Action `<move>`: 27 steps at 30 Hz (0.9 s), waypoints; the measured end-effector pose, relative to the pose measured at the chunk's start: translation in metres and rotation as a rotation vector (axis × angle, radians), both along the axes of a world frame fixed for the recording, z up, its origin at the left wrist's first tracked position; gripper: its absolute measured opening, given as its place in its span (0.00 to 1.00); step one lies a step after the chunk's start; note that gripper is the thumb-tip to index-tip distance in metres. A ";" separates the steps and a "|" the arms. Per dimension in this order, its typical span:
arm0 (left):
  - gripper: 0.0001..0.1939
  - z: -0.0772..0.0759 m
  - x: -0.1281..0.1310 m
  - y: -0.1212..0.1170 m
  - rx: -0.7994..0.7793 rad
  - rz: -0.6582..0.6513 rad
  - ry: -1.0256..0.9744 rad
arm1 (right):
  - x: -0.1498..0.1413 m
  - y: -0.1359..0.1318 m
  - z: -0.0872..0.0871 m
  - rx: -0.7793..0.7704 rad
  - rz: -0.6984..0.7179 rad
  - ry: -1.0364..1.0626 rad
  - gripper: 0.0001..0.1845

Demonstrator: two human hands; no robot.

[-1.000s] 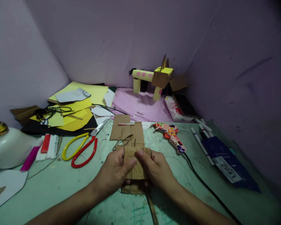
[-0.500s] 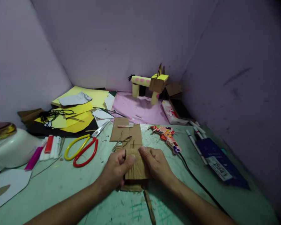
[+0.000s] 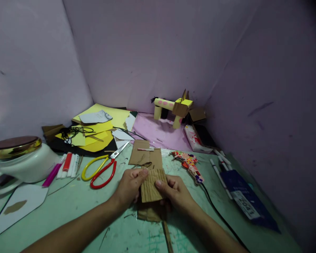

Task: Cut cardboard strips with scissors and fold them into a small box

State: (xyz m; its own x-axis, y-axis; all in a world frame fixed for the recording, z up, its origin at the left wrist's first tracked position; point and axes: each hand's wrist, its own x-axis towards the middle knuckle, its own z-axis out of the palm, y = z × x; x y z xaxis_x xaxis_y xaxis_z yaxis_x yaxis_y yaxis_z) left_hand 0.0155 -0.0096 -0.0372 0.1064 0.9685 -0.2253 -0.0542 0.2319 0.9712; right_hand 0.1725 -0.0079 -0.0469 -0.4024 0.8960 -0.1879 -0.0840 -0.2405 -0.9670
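A small square piece of corrugated cardboard (image 3: 151, 189) is pinched between my two hands, its ridged side facing up. My left hand (image 3: 130, 184) grips its left edge, thumb on top near the upper corner. On the right side, my right hand (image 3: 175, 191) presses its thumb on the ridged face with the fingers behind. Below the held piece, another cardboard piece (image 3: 150, 213) lies on the table. Just beyond my hands is a larger flat cardboard sheet (image 3: 139, 154) with thin scraps on it.
Scissors (image 3: 112, 160) with yellow and red handles lie left, near markers (image 3: 67, 163) and a white mug (image 3: 28, 165). A glue gun (image 3: 188, 163) with a black cord rests right, beside a blue packet (image 3: 249, 200). A yellow paper animal (image 3: 164, 103) stands at the back.
The cardboard piece now shows clear ridges on its upper face. My right thumb has moved from its top edge down onto the face. The view has shifted slightly left and up.
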 end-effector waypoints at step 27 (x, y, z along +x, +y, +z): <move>0.26 0.001 -0.009 0.009 -0.173 -0.206 -0.192 | -0.008 0.011 0.003 -0.222 -0.072 0.178 0.23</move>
State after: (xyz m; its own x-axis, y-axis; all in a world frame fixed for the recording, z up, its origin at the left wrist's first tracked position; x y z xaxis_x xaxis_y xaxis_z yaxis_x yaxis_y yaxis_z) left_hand 0.0068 -0.0007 -0.0360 0.3528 0.8714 -0.3409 -0.1677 0.4173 0.8931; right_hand 0.1644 0.0027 -0.0438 -0.3834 0.8683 -0.3147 -0.2723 -0.4318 -0.8599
